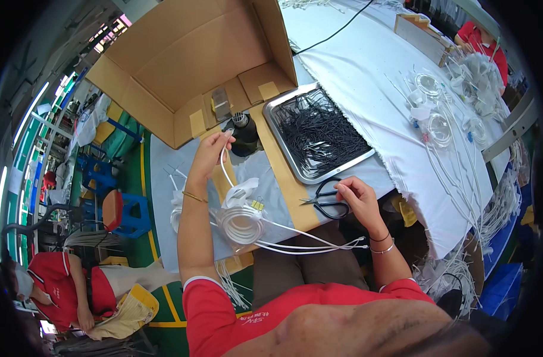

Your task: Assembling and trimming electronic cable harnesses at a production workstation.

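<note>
The left hand (pixel 210 153) is raised over the table (pixel 366 83), fingers pinched together on the end of a thin white tube (pixel 225 169) and holding it up near the nozzle of a black heat gun (pixel 245 134) that stands just before an open cardboard box (pixel 194 59). From that pinch the tube drops to a coil of white tubing (pixel 241 225) lying in clear plastic wrap at the table's near edge, with loose tails running off toward the right. The right hand (pixel 357 199) rests near the table edge, fingers drawn together on something small; what exactly they grip I cannot tell. Black scissors (pixel 328 199) lie just beside it, touching or nearly so. Behind them sits a metal tray (pixel 277 110) heaped with short black sleeves (pixel 319 131).

The likely risk is heat: the left fingertips are very close to the nozzle, so a slip could scorch skin or soften the tube too far. The trailing tails hang off the edge and could snag and drag the coil down. The scissor blades lie close to the right fingers
</note>
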Available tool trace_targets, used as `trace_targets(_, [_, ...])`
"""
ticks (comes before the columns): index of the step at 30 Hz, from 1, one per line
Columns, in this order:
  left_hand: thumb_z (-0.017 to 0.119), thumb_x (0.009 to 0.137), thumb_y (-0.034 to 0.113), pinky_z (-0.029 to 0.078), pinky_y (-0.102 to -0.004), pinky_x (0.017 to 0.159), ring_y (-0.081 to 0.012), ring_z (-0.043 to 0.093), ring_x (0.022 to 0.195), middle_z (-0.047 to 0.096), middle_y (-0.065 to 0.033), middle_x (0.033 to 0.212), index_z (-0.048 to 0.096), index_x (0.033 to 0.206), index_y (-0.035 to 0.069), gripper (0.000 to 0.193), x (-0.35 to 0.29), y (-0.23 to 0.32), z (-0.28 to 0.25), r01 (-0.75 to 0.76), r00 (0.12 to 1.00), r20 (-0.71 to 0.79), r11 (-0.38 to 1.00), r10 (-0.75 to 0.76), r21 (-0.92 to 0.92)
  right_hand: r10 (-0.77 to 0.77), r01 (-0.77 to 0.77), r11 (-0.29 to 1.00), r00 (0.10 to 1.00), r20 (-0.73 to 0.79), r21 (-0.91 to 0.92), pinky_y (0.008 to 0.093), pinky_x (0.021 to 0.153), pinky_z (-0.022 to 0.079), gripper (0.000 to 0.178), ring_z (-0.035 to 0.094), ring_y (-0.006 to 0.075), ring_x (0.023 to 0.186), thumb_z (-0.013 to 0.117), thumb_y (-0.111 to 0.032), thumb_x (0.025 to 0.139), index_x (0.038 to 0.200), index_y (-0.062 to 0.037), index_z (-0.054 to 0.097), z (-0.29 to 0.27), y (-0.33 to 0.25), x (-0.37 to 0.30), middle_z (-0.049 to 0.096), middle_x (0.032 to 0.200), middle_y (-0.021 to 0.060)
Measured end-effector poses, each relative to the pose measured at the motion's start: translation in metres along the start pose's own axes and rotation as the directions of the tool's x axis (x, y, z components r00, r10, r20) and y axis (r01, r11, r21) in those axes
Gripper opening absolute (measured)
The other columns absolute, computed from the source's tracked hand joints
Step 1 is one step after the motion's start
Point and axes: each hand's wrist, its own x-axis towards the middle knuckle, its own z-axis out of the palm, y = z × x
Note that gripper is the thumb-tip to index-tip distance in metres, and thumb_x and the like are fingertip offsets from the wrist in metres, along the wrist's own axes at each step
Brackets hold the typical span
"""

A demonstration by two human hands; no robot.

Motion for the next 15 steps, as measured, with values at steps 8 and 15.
trace_targets(8, [0.055, 0.101, 0.028, 0.031, -0.0178, 0.044, -0.0029, 0.046, 0.050, 0.059, 0.0019, 0.077, 0.067, 0.105, 0.001, 0.029, -0.101, 0.035, -0.006, -0.194, 0.975, -0.168, 0.915, 0.142, -0.354, -0.030, 0.030, 1.000, 0.999, -0.023, -0.006, 0.0178, 0.066, 0.044, 0.013, 0.056, 0.0041, 0.073, 0.059, -0.012, 0.099, 0.099, -0.0003, 0.065, -0.002, 0.007, 0.000, 0.063, 0.079, -0.0005])
trace_targets(15, [0.058, 0.100, 0.020, 0.032, -0.0165, 0.043, -0.0029, 0.047, 0.050, 0.061, -0.0008, 0.082, 0.063, 0.119, -0.006, 0.033, -0.212, 0.045, -0.056, -0.427, 0.830, -0.516, 0.837, 0.213, -0.342, -0.077, 0.077, 0.995, 0.997, -0.004, -0.066, 0.0172, 0.063, 0.038, 0.013, 0.051, 0.0027, 0.071, 0.059, -0.013, 0.099, 0.098, -0.0015, 0.065, 0.003, 0.011, 0.004, 0.060, 0.078, -0.0022])
